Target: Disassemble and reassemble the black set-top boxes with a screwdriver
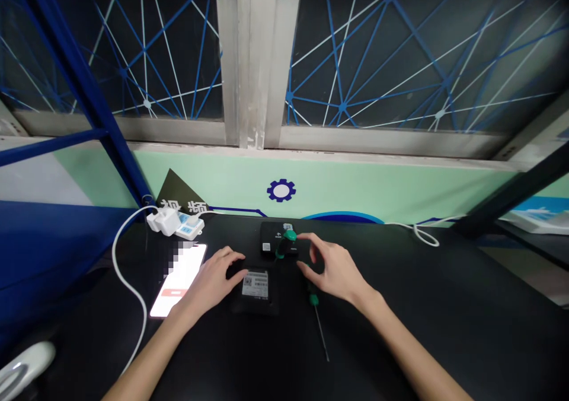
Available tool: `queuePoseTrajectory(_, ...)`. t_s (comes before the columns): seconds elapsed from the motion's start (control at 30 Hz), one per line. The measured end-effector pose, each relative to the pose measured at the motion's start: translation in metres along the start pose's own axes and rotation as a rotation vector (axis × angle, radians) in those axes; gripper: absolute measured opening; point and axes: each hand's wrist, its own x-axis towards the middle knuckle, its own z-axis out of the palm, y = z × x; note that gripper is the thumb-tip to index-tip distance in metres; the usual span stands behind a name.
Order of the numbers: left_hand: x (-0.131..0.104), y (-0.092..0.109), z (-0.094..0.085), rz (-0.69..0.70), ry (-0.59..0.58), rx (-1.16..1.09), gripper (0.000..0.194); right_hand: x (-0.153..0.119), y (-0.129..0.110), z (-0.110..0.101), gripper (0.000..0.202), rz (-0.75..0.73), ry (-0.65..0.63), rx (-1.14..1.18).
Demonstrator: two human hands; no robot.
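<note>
A flat black device (255, 286) with a white printed label lies on the black table in front of me. My left hand (217, 276) is at its left side, fingers apart, the thumb at the label's upper left edge. My right hand (329, 264) is open, thumb and index finger apart. Its index fingertip is at the green end of a green-and-black screwdriver (288, 238), which appears tilted in front of a black box (270, 233); whether they touch I cannot tell. A second green-and-black screwdriver (314, 299) lies below my right hand, its handle partly hidden, its shaft toward me.
A lit phone (184, 276) lies left of my left hand. Behind it are a white power strip (190, 228) and a white plug (163, 220) with a cable (133, 285). A white cable (422, 235) runs along the back right edge. A wall and windows border the table.
</note>
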Motion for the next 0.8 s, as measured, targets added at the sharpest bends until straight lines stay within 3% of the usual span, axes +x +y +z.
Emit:
queuePoseTrajectory(0.1, 0.000, -0.001, 0.001, 0.002, 0.005, -0.002, 0.031, -0.001, 0.005, -0.004, 0.018, 0.120, -0.100, -0.127)
queuePoseTrajectory(0.23, 0.001, -0.003, 0.001, 0.019, 0.013, -0.016, 0.031, -0.003, 0.004, 0.001, 0.034, 0.192, -0.168, -0.209)
queuePoseTrajectory(0.37, 0.001, -0.004, 0.002, 0.024, 0.000, -0.018, 0.031, -0.005, 0.008, 0.013, 0.038, 0.205, -0.228, -0.130)
queuePoseTrajectory(0.6, 0.001, -0.003, 0.001, 0.026, -0.001, -0.015, 0.031, -0.003, 0.011, 0.034, 0.041, 0.124, -0.089, 0.190)
queuePoseTrajectory(0.8, 0.000, 0.001, -0.002, 0.018, -0.004, -0.001, 0.030, -0.001, 0.000, 0.048, 0.046, 0.122, -0.002, 0.257)
